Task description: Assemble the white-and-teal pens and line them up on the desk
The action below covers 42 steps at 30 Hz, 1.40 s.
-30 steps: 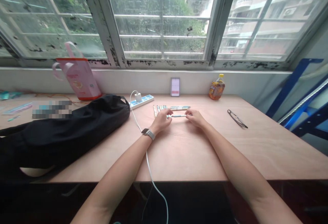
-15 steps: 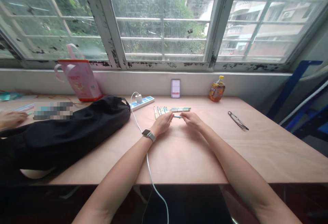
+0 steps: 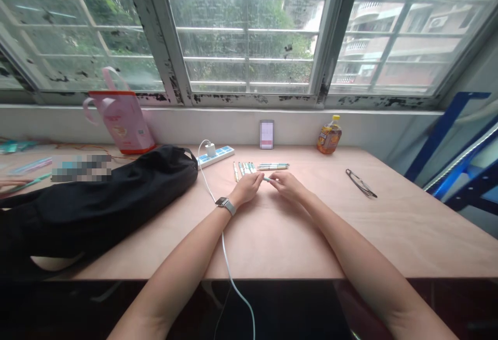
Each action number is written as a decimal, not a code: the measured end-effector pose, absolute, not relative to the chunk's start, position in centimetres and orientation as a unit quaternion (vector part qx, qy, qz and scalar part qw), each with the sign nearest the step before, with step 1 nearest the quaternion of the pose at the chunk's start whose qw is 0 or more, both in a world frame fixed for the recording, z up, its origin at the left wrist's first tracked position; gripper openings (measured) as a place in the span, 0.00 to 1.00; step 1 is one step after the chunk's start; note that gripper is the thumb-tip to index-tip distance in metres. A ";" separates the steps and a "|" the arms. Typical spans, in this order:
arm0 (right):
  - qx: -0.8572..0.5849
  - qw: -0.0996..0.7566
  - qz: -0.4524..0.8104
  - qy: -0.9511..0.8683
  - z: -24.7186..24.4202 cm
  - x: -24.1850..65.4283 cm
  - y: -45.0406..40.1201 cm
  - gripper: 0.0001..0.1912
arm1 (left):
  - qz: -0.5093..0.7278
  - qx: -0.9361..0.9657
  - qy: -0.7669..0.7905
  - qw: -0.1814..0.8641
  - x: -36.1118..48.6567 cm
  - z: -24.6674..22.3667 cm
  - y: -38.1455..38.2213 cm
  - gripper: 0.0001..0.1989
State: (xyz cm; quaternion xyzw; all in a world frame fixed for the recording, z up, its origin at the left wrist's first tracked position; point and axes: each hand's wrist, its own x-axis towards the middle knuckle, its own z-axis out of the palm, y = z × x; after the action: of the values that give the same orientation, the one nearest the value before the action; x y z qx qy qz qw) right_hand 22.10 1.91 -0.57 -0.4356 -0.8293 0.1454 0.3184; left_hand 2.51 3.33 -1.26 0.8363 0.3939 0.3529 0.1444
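Observation:
A slim pale teal pen spans the gap between my two hands above the table. The fingers of my left hand close on its left end, and a watch sits on that wrist. At the other end, my right hand pinches the pen, partly covering it. Just behind my left hand several pens stand side by side in a row, their lower parts hidden by that hand. A second group of pens lies crosswise behind my right hand.
A phone leans upright at the wall. Left are a power strip with a white cable, a black bag and a pink bag. Right are a bottle and glasses. A co-worker's hand shows far left.
My right hand has shifted slightly left, narrowing the gap between my hands, and the pen now tilts a little. The co-worker's hand at far left has drawn back toward the frame edge.

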 end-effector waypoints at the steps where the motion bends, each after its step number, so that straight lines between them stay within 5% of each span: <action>1: -0.439 0.317 0.144 -0.829 -0.6 22.1 1.9 0.05 | 0.351 0.837 0.395 0.145 2.5 -1.3 3.3 0.21; 11: -0.474 0.280 0.107 -0.828 -0.5 21.9 1.7 0.12 | 0.348 0.835 0.399 0.150 2.6 -1.3 3.3 0.21; 15: -0.474 0.292 0.109 -0.823 -0.7 22.0 1.7 0.02 | 0.353 0.829 0.404 0.158 2.6 -1.4 3.3 0.22; 23: -0.486 0.260 0.130 -0.824 -0.5 22.1 1.7 0.12 | 0.355 0.826 0.405 0.164 2.6 -1.4 3.3 0.21; 27: -0.498 0.268 0.107 -0.818 -0.8 22.2 1.8 0.03 | 0.353 0.826 0.406 0.167 2.5 -1.4 3.4 0.21; 42: -0.500 0.285 0.130 -0.808 -0.9 22.8 1.9 0.09 | 0.338 0.826 0.415 0.175 2.5 -1.5 3.3 0.21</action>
State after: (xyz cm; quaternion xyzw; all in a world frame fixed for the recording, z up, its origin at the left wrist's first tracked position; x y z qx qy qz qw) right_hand 22.76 1.94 -0.90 -0.4997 -0.8075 0.1298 0.2851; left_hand 2.45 3.32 -1.46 0.8261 0.4154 0.3380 0.1755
